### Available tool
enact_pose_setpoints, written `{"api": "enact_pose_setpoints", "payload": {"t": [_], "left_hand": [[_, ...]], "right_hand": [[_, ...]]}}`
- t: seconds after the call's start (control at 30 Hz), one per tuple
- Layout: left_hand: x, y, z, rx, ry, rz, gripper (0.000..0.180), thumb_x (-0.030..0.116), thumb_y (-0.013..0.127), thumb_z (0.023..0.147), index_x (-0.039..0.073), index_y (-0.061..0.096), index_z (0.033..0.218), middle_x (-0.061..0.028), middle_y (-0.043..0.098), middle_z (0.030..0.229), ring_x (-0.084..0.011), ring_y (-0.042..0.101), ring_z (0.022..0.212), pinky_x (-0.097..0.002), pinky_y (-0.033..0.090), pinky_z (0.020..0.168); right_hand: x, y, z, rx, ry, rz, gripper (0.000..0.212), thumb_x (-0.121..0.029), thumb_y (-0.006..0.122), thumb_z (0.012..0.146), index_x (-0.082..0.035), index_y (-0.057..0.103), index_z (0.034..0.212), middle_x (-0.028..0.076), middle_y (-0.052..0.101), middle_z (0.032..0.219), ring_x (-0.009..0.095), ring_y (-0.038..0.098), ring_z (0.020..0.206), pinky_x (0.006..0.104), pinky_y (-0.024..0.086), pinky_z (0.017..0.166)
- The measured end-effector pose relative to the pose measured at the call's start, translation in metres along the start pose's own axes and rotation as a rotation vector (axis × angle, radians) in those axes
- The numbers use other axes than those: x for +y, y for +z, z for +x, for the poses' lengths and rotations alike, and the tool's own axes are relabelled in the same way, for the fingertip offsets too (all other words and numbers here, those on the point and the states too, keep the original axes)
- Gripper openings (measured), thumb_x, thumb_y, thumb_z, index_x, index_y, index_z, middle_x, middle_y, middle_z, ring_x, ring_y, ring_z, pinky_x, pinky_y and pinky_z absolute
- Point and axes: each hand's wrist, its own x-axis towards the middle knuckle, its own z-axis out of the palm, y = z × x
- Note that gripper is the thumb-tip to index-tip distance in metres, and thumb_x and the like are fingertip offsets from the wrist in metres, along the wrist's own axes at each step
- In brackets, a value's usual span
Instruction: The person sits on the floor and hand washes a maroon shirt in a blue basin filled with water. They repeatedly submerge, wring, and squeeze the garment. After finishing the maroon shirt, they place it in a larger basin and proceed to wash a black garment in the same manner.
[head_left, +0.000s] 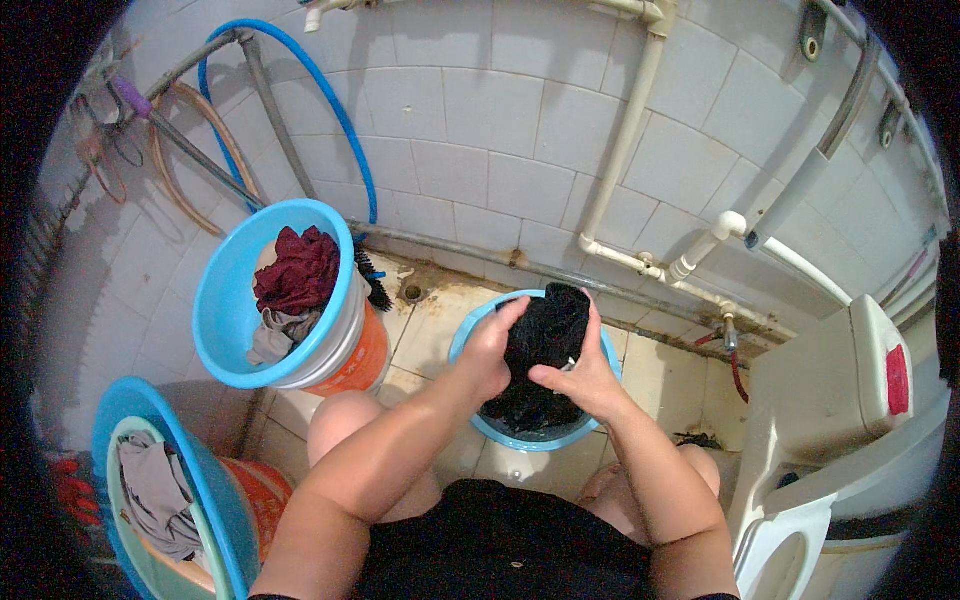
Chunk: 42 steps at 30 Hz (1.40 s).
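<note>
Both my hands grip a bunched black cloth (545, 330) above a light blue basin (545, 442) on the floor. My left hand (490, 350) closes on its left side, and my right hand (585, 375) on its right, thumb across the front. The cloth's lower part hangs into the basin, where more dark fabric lies; I cannot tell whether it is one piece. A small whitish spot shows on the cloth near my right thumb.
At the left, a blue basin (225, 290) with maroon cloth (298, 268) and grey cloth (280, 335) sits on a bucket (355, 350). Nearer me, another basin (135, 400) holds grey clothing (160, 495). A toilet (810, 390) stands right; pipes (625, 140) and a blue hose (335, 100) line the wall.
</note>
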Motion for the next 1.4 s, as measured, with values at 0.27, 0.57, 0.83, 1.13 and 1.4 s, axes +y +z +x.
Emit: {"api": "enact_pose_setpoints", "payload": {"t": [0.27,0.57,0.83,1.13,1.4], "left_hand": [[0.003,0.018,-0.005,-0.066,0.260,0.243,0.037,0.034,0.051,0.091,0.008,0.048,0.117,-0.0088,0.058,0.105,-0.0193,0.055,0.097,-0.0340,0.043,0.086],[-0.002,0.018,-0.001,-0.192,0.157,0.270,0.051,0.030,0.054,0.089,0.010,0.034,0.131,-0.0088,0.049,0.119,-0.0197,0.047,0.110,-0.0361,0.038,0.094],[-0.008,0.016,-0.026,-0.098,0.443,0.677,0.056,0.017,0.067,0.079,0.003,0.038,0.125,-0.0070,0.053,0.111,-0.0155,0.051,0.102,-0.0307,0.042,0.088],[0.057,0.052,-0.099,0.039,0.756,0.659,0.050,0.018,0.068,0.080,0.002,0.041,0.119,-0.0083,0.056,0.105,-0.0151,0.054,0.096,-0.0312,0.045,0.085],[0.115,0.065,-0.144,0.408,0.957,1.072,0.065,0.038,0.064,0.081,-0.005,0.037,0.122,-0.0185,0.054,0.110,-0.0220,0.054,0.102,-0.0329,0.043,0.087]], "right_hand": [[0.005,-0.009,0.008,0.224,0.212,0.080,0.065,-0.003,0.073,0.064,-0.003,0.041,0.120,0.007,0.056,0.105,0.017,0.054,0.096,0.0305,0.043,0.087],[0.012,-0.004,0.000,0.159,0.065,0.111,0.082,-0.006,0.072,0.064,-0.007,0.026,0.132,0.010,0.045,0.120,0.022,0.045,0.112,0.0350,0.037,0.095],[-0.007,0.000,-0.001,-0.110,-0.064,-0.165,0.110,-0.020,0.080,0.060,-0.008,0.006,0.140,0.018,0.033,0.131,0.031,0.038,0.121,0.0396,0.031,0.102],[-0.072,0.068,0.001,-0.096,-0.192,0.024,0.120,-0.011,0.080,0.059,-0.012,-0.008,0.141,0.018,0.036,0.130,0.029,0.043,0.117,0.0383,0.036,0.098],[-0.131,0.121,0.033,-0.090,-0.374,0.118,0.100,0.000,0.073,0.060,-0.010,0.016,0.141,0.012,0.037,0.132,0.023,0.042,0.117,0.0341,0.036,0.098]]}}
